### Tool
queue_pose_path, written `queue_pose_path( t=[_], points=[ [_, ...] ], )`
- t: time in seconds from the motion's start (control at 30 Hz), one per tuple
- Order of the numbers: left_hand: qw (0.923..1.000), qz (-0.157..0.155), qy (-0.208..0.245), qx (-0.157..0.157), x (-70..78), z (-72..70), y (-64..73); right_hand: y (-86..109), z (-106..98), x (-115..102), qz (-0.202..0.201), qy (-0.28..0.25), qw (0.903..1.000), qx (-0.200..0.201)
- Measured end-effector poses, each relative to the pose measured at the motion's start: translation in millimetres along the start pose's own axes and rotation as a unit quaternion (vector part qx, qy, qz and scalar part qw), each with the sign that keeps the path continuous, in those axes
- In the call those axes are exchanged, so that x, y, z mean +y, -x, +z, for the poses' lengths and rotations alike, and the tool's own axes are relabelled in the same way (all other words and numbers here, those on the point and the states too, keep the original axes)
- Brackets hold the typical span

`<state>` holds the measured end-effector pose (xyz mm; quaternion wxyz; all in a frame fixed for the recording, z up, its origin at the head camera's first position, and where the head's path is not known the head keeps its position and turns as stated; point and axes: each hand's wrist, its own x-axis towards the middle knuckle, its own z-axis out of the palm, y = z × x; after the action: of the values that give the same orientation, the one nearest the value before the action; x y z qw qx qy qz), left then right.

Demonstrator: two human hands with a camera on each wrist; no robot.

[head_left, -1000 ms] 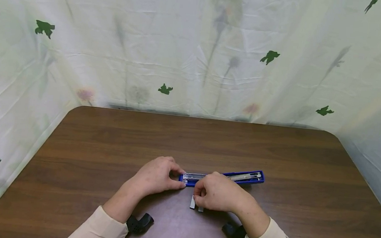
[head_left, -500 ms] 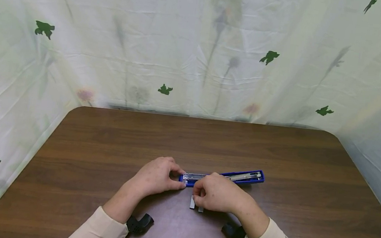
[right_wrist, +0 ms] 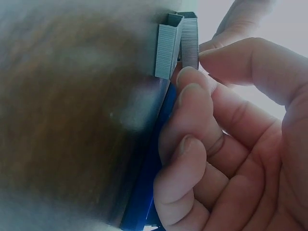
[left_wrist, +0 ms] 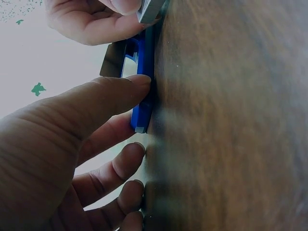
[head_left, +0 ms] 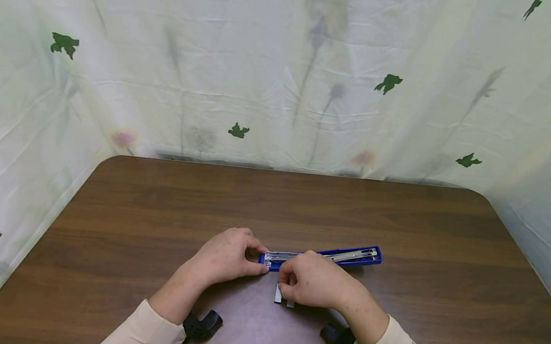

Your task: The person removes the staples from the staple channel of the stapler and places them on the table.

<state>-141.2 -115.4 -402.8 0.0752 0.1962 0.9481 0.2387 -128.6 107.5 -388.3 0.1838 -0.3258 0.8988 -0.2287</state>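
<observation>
A blue stapler (head_left: 354, 255) lies unfolded across the middle of the table, its metal magazine showing. My left hand (head_left: 224, 253) holds its left end between thumb and forefinger; the left wrist view shows the thumb against the blue side. In front of the stapler, my right hand (head_left: 317, 280) pinches a grey strip of staples (head_left: 278, 294) between thumb and fingertips. A second staple strip (head_left: 290, 303) stands close beside the held one, low at the table in the right wrist view (right_wrist: 167, 50). The right hand hides the stapler's middle in the head view.
The brown wooden table (head_left: 151, 198) has rounded far corners. Behind and beside it hangs a pale curtain (head_left: 266, 70) with green leaf shapes. A black wrist camera (head_left: 203, 324) sits by the left cuff, another black device (head_left: 338, 335) by the right.
The head view has tilted up slightly. Both hands, the stapler and the staple strips keep almost the same places and grips.
</observation>
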Motion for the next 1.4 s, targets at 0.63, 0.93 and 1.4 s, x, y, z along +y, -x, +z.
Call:
queue_pose_path(
  t=[0.63, 0.93, 1.4],
  points=[
    [1.0000, 0.000, -0.002, -0.003, -0.1, 0.4, -0.7, 0.0, 0.6, 0.0, 0.000, 0.012, 0.9999, 0.004],
    [1.0000, -0.001, -0.002, -0.006, 0.2, 0.0, -0.4, 0.0, 1.4, 0.1, -0.002, 0.014, 0.9999, 0.009],
    [1.0000, -0.003, -0.003, -0.005, 1.1, 0.1, -0.4, 0.0, 1.8, 0.1, -0.003, 0.015, 0.9999, 0.008]
  ],
)
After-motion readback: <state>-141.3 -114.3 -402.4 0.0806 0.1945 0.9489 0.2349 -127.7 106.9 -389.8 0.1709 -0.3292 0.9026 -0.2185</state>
